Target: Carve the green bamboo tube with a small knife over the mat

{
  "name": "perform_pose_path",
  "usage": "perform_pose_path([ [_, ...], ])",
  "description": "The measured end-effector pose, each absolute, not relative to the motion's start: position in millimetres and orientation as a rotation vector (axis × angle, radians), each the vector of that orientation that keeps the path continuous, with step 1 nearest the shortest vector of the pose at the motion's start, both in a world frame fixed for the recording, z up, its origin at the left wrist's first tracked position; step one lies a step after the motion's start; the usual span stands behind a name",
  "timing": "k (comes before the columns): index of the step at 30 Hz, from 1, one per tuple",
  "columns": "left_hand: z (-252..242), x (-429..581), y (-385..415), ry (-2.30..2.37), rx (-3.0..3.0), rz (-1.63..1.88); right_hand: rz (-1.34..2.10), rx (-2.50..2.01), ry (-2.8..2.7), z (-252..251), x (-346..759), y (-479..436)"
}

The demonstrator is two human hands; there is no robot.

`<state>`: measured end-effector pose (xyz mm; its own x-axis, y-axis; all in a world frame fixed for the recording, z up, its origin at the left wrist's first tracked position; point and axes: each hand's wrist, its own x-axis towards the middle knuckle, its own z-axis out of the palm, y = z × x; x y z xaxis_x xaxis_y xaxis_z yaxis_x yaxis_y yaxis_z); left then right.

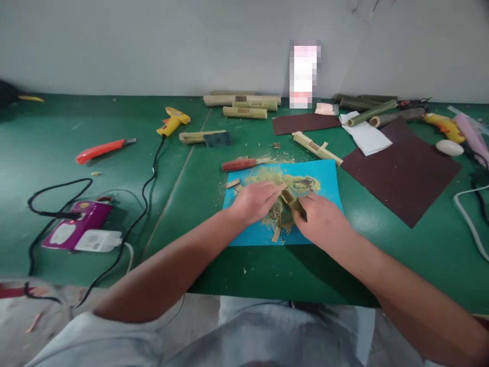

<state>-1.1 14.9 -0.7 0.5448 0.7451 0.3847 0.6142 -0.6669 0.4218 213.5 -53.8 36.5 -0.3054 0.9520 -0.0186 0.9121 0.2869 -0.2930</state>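
A short bamboo piece (291, 198) with a cut-out opening is held above a bright blue sheet (244, 232). My right hand (322, 216) is closed around its lower right end. At its upper left end, my left hand (256, 200) has its fingers pressed together against the piece. Shavings and yellowish dust (280, 216) lie on the sheet under both hands. Just behind the sheet's back left edge rests a chisel-like tool with a red wooden handle (239, 164). Small flat chips (275, 234) lie near the sheet's front edge.
A yellow glue gun (173, 121), red cutter (101, 150) and purple power strip (82, 221) with cables are at left. Cut bamboo pieces (244, 112) line the back. A notched bamboo piece (316, 148), dark brown sheets (405, 176) and white paper (369, 135) lie right.
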Motion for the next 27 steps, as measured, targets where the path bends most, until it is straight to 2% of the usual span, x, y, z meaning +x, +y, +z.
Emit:
perform_pose_path([
  [11,-0.9,-1.4,18.4,1.205,2.476,0.876,0.394,-1.778,-2.341,38.7,213.1,-53.4],
  [22,-0.7,1.4,15.0,1.145,2.519,0.759,0.406,-1.76,-2.371,40.1,211.8,-55.1],
  [27,-0.9,1.6,16.3,1.205,2.476,0.842,0.39,-1.774,-2.382,42.0,211.3,-55.1],
])
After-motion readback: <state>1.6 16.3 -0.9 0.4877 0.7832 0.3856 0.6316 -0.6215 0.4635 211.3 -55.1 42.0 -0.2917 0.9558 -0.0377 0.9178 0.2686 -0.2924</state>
